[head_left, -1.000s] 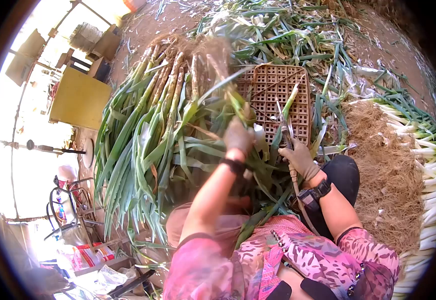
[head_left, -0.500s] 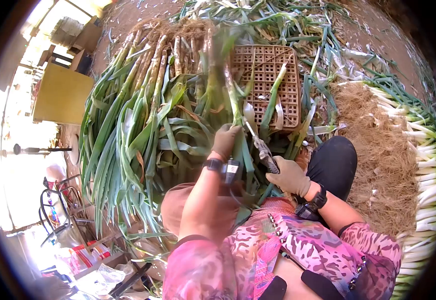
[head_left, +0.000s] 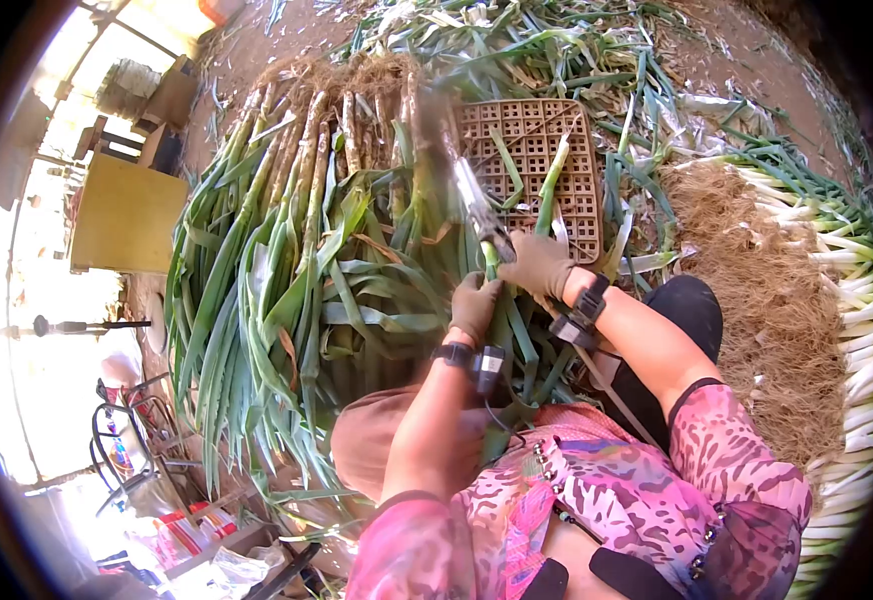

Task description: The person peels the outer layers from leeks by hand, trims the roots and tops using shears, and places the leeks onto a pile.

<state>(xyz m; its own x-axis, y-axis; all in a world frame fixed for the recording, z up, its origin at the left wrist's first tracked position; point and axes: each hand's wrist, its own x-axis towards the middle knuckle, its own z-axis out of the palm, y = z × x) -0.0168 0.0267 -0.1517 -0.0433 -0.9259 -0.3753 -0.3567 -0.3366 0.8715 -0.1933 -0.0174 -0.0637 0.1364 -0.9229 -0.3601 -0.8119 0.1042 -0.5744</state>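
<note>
My left hand [head_left: 475, 305], gloved, is closed around the green part of a leek [head_left: 472, 190] that stands out upward, its white stem showing and its root end blurred. My right hand [head_left: 540, 264], also gloved, grips a tool [head_left: 498, 240] with a dark, worn body held against the stem, just above my left hand. A thin hose or rod [head_left: 617, 398] runs back from the tool past my knee. Left of my hands lies a heap of uncleaned leeks [head_left: 257, 260], roots pointing away from me.
An upturned brown plastic crate [head_left: 582, 180] with leaf pieces on it lies beyond my hands. Leaf scraps [head_left: 557, 50] cover the ground behind. At right is a curved row of white leeks [head_left: 862, 385] with matted roots [head_left: 757, 320]. A yellow panel [head_left: 125, 215] stands at left.
My right hand has moved up and left with the tool, close above my left hand. The leek's stem now shows whiter, and my left hand has shifted slightly down and right.
</note>
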